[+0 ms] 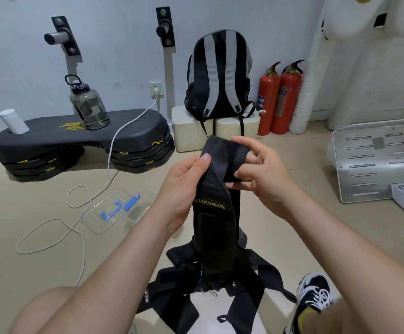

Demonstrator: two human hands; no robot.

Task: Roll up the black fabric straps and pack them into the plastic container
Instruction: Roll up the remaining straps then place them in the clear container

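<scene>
Black strap [214, 208] held up between both hands: right hand [263, 174] grip has its top end wrapped round the fingers, left hand [184, 189] grip pinches it below. Loose straps [184, 292] heaped on floor [316, 189]. Plastic container [114, 213] lies apart, nothing black inside. Rolling barely begun, I'd judge.

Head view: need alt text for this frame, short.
A person's left hand and right hand hold up a black strap with yellow lettering, its top end wrapped over the right fingers. More black straps lie on the floor below; a clear plastic container sits on the floor at left.
</scene>
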